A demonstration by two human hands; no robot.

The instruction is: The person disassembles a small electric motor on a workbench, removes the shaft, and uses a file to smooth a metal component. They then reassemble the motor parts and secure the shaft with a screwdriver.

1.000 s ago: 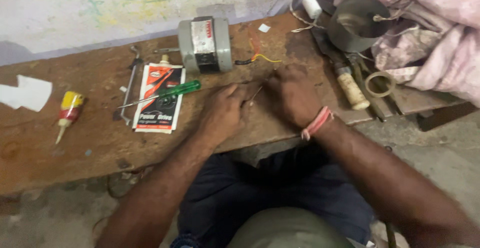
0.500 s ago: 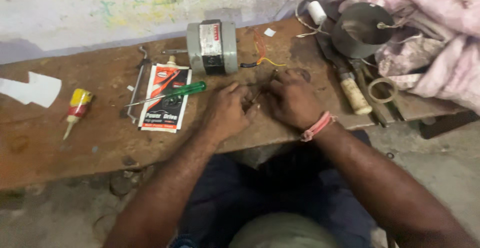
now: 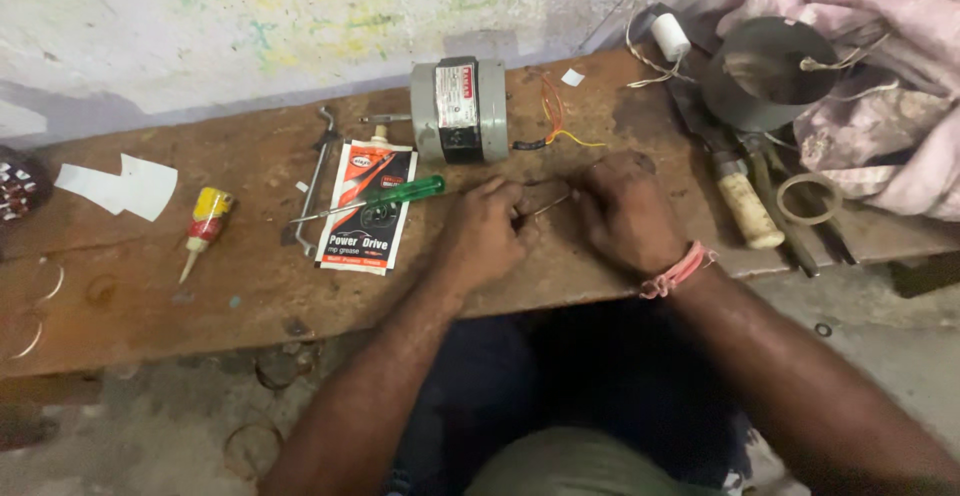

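A thin metal pin (image 3: 548, 206) sits pinched between both hands on the wooden bench (image 3: 250, 296), just in front of the small grey motor (image 3: 460, 111). The left hand (image 3: 482, 236) is curled narrow around one end; the right hand (image 3: 628, 214), with a pink wrist band (image 3: 680, 271), closes on the other. A green-handled screwdriver (image 3: 385, 198) lies across a grease sachet (image 3: 365, 206) to the left, with a yellow glue bottle (image 3: 205, 224) farther left.
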